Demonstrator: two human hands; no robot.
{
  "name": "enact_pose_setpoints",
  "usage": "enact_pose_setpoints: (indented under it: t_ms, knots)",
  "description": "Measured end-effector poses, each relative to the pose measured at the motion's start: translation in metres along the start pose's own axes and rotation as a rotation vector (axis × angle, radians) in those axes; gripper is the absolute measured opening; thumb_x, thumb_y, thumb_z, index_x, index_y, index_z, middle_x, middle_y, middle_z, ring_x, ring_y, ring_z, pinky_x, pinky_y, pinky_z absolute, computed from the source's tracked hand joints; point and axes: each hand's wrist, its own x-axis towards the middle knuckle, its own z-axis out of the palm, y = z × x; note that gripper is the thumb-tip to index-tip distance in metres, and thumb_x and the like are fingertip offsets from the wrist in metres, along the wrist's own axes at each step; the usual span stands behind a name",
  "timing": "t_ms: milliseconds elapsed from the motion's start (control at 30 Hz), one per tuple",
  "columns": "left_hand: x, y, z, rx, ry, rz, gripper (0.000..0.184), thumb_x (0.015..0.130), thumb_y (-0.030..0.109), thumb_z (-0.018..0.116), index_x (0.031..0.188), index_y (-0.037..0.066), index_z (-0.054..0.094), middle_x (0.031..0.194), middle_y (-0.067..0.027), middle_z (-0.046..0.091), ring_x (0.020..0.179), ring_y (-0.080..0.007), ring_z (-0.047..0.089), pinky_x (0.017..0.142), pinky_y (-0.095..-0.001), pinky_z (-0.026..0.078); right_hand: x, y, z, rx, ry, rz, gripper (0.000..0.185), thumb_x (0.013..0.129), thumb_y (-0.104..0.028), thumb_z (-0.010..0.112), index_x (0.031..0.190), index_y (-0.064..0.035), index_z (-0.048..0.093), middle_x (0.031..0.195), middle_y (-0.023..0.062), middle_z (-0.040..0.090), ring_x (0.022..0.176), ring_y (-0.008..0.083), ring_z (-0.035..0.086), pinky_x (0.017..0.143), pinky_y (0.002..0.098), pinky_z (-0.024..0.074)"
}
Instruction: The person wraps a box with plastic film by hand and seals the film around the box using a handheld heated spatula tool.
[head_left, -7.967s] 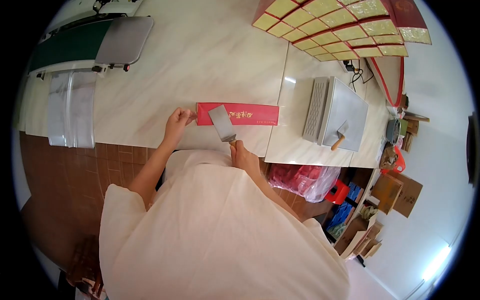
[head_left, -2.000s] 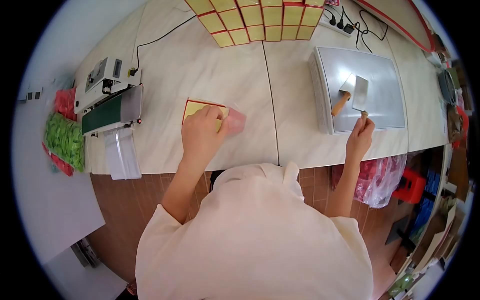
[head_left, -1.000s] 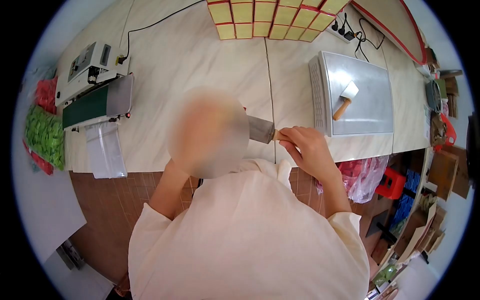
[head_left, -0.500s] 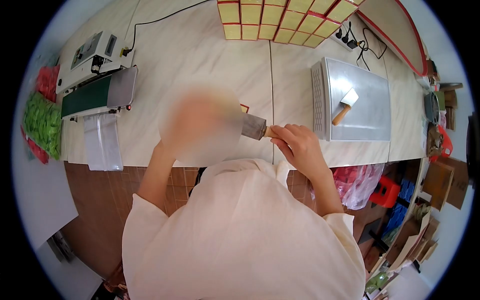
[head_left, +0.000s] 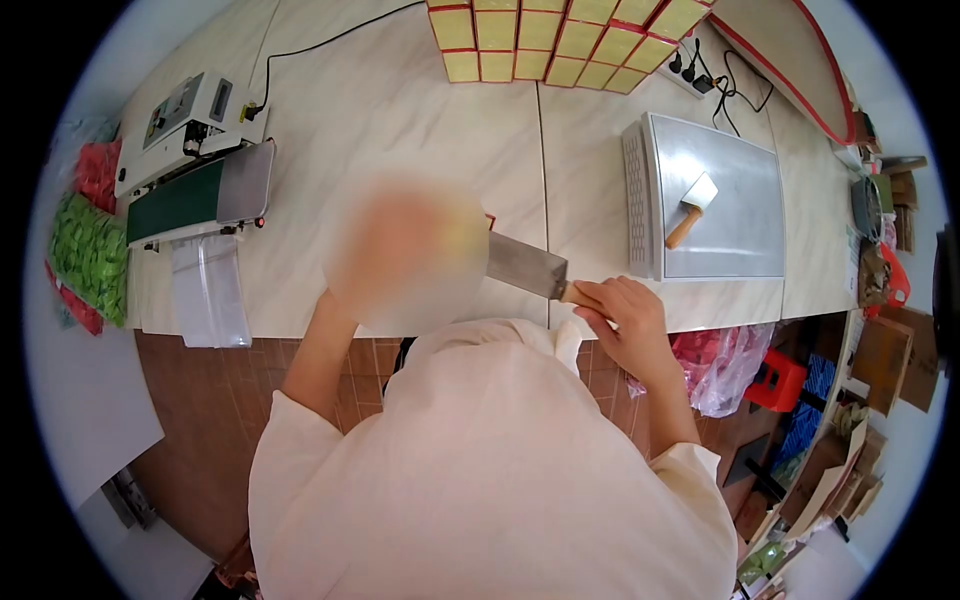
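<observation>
My right hand (head_left: 630, 318) is closed around the wooden handle of a scraper (head_left: 528, 266) with a wide, flat metal blade. The blade points left, and its far end runs to the edge of a blurred patch. Inside that patch is my left hand (head_left: 385, 245), its fingers smeared beyond reading. Beside it shows a blurred yellowish thing (head_left: 462, 235), with a small red-edged corner at the patch's right side. Whether my left hand grips that thing cannot be made out. A second wooden-handled scraper (head_left: 692, 212) lies on a flat-topped metal appliance (head_left: 720, 250) to the right.
Yellow boxes with red edges (head_left: 540, 40) are stacked at the table's back. A machine with a green belt (head_left: 178, 205) stands on the left, with clear plastic bags (head_left: 210, 290) before it. A power strip (head_left: 690, 85) with cables lies at the back right.
My right hand has moved right and slightly toward me with the scraper, and more of its blade now shows. The left hand's blurred patch has shifted only a little.
</observation>
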Motion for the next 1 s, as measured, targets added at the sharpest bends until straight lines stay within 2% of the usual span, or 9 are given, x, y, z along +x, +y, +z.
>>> enact_pose_setpoints:
  t_ms: [100, 300, 367, 500, 567, 700, 767, 833, 1000]
  knots:
    - [0.004, 0.001, 0.003, 0.012, 0.006, 0.023, 0.012, 0.077, 0.007, 0.071, 0.086, 0.011, 0.064, 0.096, 0.0004, 0.058, 0.096, -0.0192, 0.057, 0.094, -0.043, 0.036, -0.008, 0.003, -0.008, 0.033, -0.006, 0.085, 0.021, 0.079, -0.009, 0.075, 0.097, -0.0025, 0.066, 0.07, 0.0069, 0.058, 0.063, 0.0258, 0.056, 0.056, 0.0367, 0.0436]
    - [0.013, -0.001, 0.002, 0.045, -0.023, 0.039, 0.012, 0.075, 0.007, 0.071, 0.085, 0.012, 0.065, 0.095, 0.0005, 0.058, 0.097, -0.0194, 0.057, 0.094, -0.0425, 0.036, -0.001, -0.005, 0.008, 0.211, -0.054, 0.103, 0.02, 0.079, -0.008, 0.075, 0.095, -0.0012, 0.066, 0.076, 0.009, 0.064, 0.065, 0.0273, 0.059, 0.058, 0.0368, 0.0463]
    - [0.031, 0.024, -0.016, 0.258, -0.044, 0.153, 0.011, 0.076, 0.009, 0.071, 0.084, 0.011, 0.065, 0.095, 0.0008, 0.059, 0.098, -0.0193, 0.057, 0.094, -0.0424, 0.036, 0.004, -0.006, 0.013, 0.216, -0.076, 0.08, 0.018, 0.08, -0.009, 0.074, 0.095, -0.0015, 0.065, 0.079, 0.0093, 0.066, 0.065, 0.0269, 0.06, 0.058, 0.0362, 0.0467]
    - [0.032, 0.026, -0.016, 0.268, -0.031, 0.148, 0.01, 0.077, 0.011, 0.071, 0.084, 0.011, 0.064, 0.094, 0.0008, 0.059, 0.097, -0.0195, 0.057, 0.094, -0.0415, 0.036, 0.013, -0.004, 0.018, 0.167, -0.087, 0.061, 0.018, 0.081, -0.01, 0.074, 0.096, -0.0026, 0.065, 0.075, 0.0084, 0.063, 0.064, 0.0259, 0.059, 0.057, 0.0361, 0.0462]
    - [0.034, 0.029, -0.015, 0.272, -0.016, 0.08, 0.01, 0.079, 0.013, 0.071, 0.085, 0.012, 0.064, 0.094, 0.0007, 0.06, 0.096, -0.0199, 0.057, 0.092, -0.0405, 0.038, 0.016, -0.002, 0.02, 0.146, -0.09, 0.076, 0.019, 0.081, -0.01, 0.073, 0.096, -0.0031, 0.065, 0.073, 0.0081, 0.062, 0.063, 0.0257, 0.058, 0.057, 0.036, 0.0461]
    - [0.031, 0.02, -0.013, 0.276, 0.018, 0.099, 0.01, 0.08, 0.013, 0.071, 0.086, 0.012, 0.064, 0.094, 0.0001, 0.06, 0.094, -0.0204, 0.058, 0.091, -0.0394, 0.039, 0.022, 0.0, 0.022, 0.133, -0.011, 0.083, 0.018, 0.081, -0.009, 0.073, 0.096, -0.0043, 0.064, 0.071, 0.0075, 0.06, 0.062, 0.0253, 0.057, 0.055, 0.0364, 0.045]
    - [0.032, 0.02, -0.014, 0.273, 0.043, 0.117, 0.015, 0.078, 0.009, 0.073, 0.086, 0.012, 0.061, 0.093, 0.0007, 0.06, 0.093, -0.02, 0.059, 0.086, -0.0383, 0.044, 0.026, 0.001, 0.022, 0.124, -0.002, 0.075, 0.018, 0.081, -0.01, 0.073, 0.096, -0.0046, 0.064, 0.071, 0.0073, 0.06, 0.062, 0.0251, 0.057, 0.054, 0.0366, 0.0447]
    - [0.03, 0.018, -0.013, 0.24, 0.066, 0.107, 0.015, 0.078, 0.012, 0.073, 0.088, 0.011, 0.062, 0.095, -0.0003, 0.06, 0.093, -0.0214, 0.059, 0.087, -0.0394, 0.042, 0.029, 0.001, 0.02, 0.101, -0.041, 0.093, 0.019, 0.083, -0.008, 0.073, 0.099, -0.0016, 0.066, 0.076, 0.0099, 0.062, 0.064, 0.0271, 0.058, 0.056, 0.0354, 0.0459]
    - [0.04, 0.027, -0.018, 0.163, 0.117, 0.059, 0.02, 0.078, 0.014, 0.075, 0.094, 0.011, 0.064, 0.101, -0.0025, 0.062, 0.098, -0.0243, 0.059, 0.091, -0.0419, 0.041, 0.038, 0.005, 0.025, 0.093, -0.021, 0.075, 0.017, 0.083, -0.01, 0.072, 0.097, -0.004, 0.065, 0.073, 0.0078, 0.061, 0.063, 0.0254, 0.058, 0.055, 0.0356, 0.045]
